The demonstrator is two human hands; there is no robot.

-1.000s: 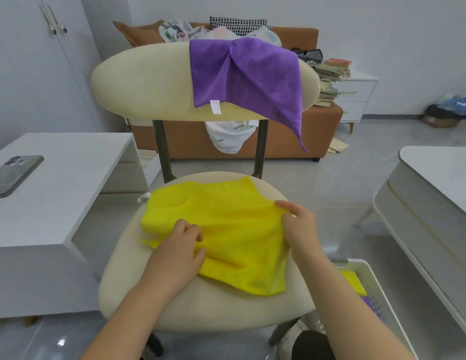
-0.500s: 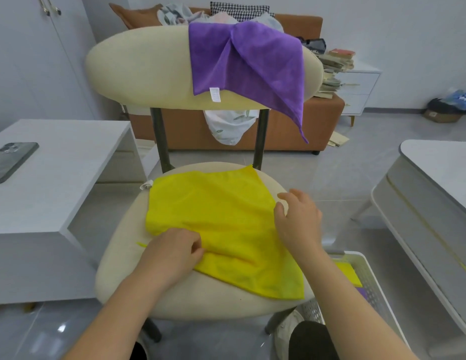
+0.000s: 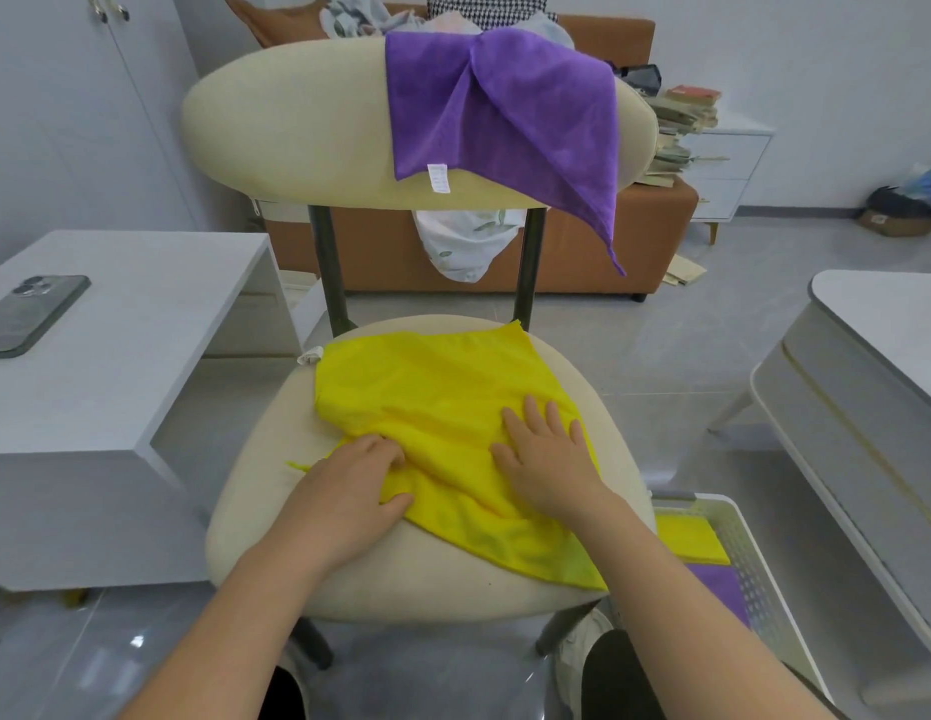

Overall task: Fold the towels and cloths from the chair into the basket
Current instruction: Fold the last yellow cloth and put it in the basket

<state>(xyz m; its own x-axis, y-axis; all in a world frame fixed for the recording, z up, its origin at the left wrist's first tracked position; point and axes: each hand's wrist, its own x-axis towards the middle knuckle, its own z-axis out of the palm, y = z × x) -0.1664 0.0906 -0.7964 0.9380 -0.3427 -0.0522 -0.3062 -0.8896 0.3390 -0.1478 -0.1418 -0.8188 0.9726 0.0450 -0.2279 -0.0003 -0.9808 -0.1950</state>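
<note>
**A:** What differs from the earlier frame?

**B:** The right hand [image 3: 549, 459], formerly curled at the right edge of the yellow cloth [image 3: 437, 392], now lies flat on the cloth with its fingers spread. The left hand [image 3: 349, 491] still pinches a fold at the near-left edge.

**A:** And the edges?

**B:** The cloth lies on the seat of the chair [image 3: 401, 574]. Its far corner meets the seat's back edge, and its near-right corner reaches the front-right edge, beside the basket [image 3: 739, 522]. Bare seat shows along the left and front. A purple cloth [image 3: 505, 122] drapes the right half of the backrest.
</note>
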